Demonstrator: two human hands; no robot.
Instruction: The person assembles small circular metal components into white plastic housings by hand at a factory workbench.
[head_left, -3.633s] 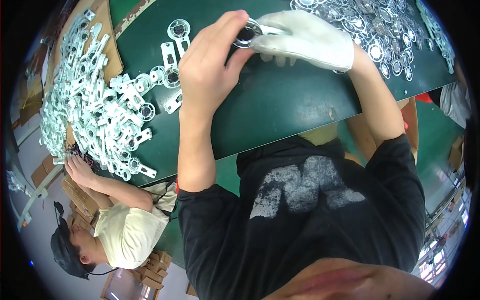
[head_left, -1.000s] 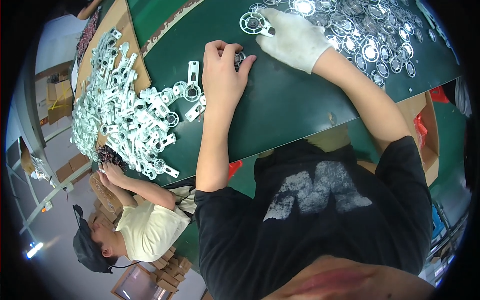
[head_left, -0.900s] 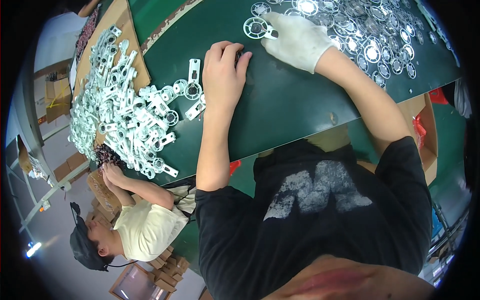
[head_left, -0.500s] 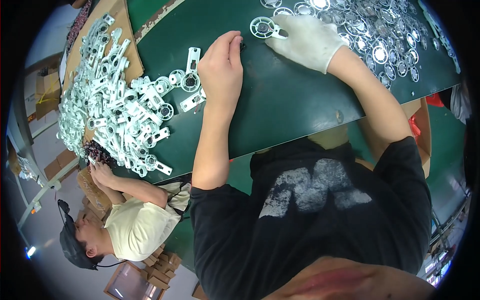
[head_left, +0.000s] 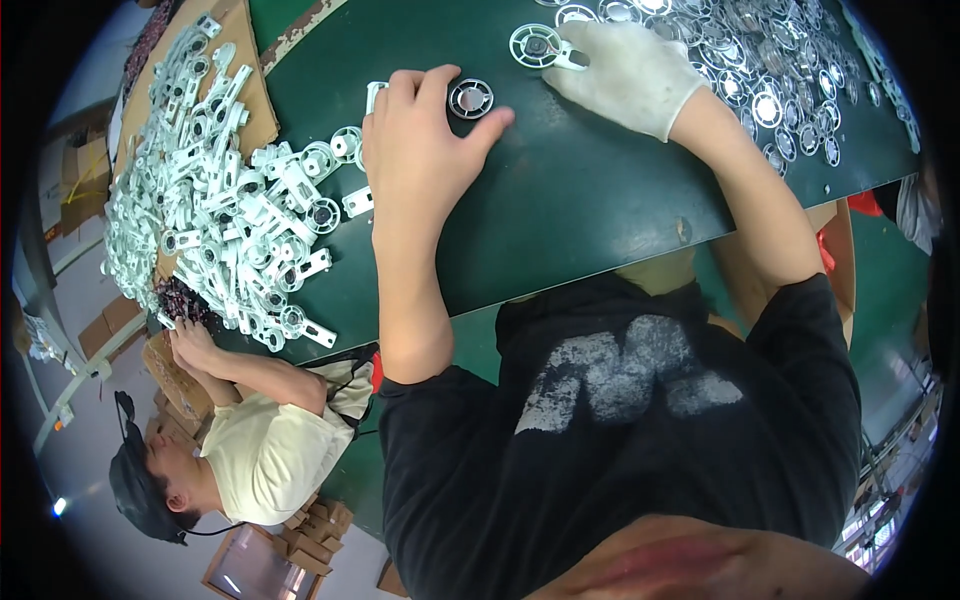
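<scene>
My left hand (head_left: 420, 140) is bare and open, thumb and fingers spread. Between thumb and fingertips, on the green table, lies a round spoked cover (head_left: 471, 99) with a shiny rim and a pinkish middle; whether a fingertip touches it I cannot tell. A white work glove covers my right hand (head_left: 630, 78), which is closed on the short arm of a white plastic housing (head_left: 535, 46). The housing's spoked ring, dark at its centre, sticks out to the left of the glove. Partly hidden behind my left hand are more white housings (head_left: 357, 201).
Left on the table (head_left: 570, 200) spreads a big heap of white housings (head_left: 230, 200), partly on cardboard (head_left: 262, 100). Many shiny round covers (head_left: 765, 108) are piled at the far right. A co-worker (head_left: 270, 440) at the left reaches toward small dark parts (head_left: 185, 300).
My left hand has moved left and its fingers have spread, so the round cover on the table now shows. My right hand, still holding the housing, has shifted slightly right.
</scene>
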